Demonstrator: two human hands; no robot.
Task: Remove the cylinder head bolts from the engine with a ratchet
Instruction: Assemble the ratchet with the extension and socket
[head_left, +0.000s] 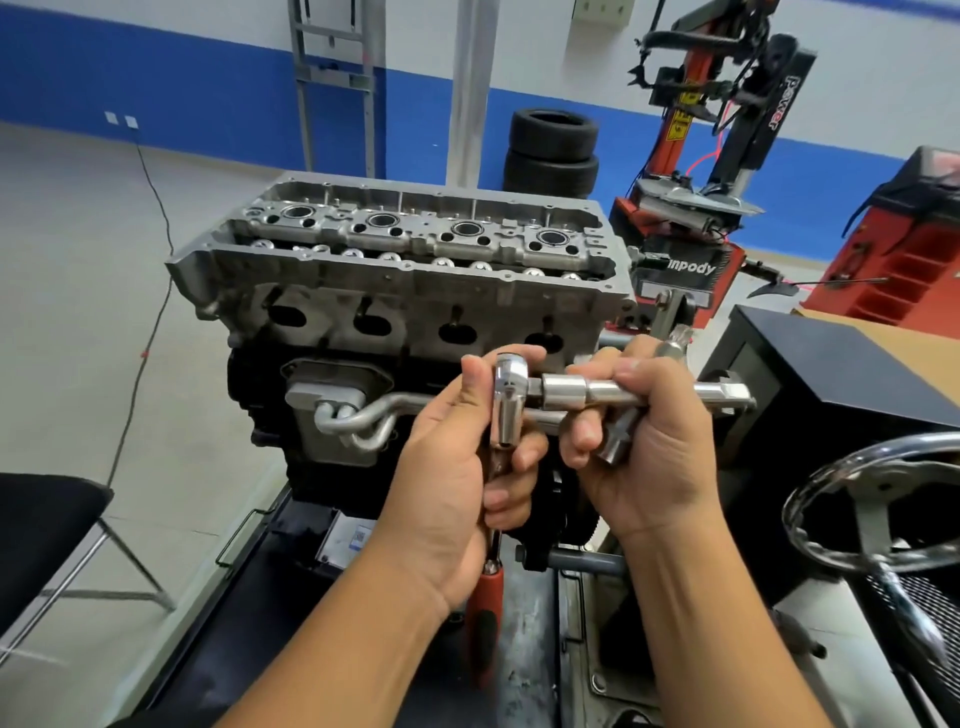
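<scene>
L hand (457, 457) wraps the ratchet (506, 410) below its head, R hand (644, 447) clamps the extension bar (623, 392) to seat it, both short of the engine (395, 291) w/ bolts still down in the head.

Above the engine (400, 275) at twelve o'clock the way down onto its head lies open, while a black box (831, 379) (and chrome wheel (872, 499)) crowd three o'clock.

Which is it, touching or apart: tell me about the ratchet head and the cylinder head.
Apart. The head view shows the ratchet held in the left hand in front of the engine block, well below the cylinder head, with no tool part reaching it.
</scene>
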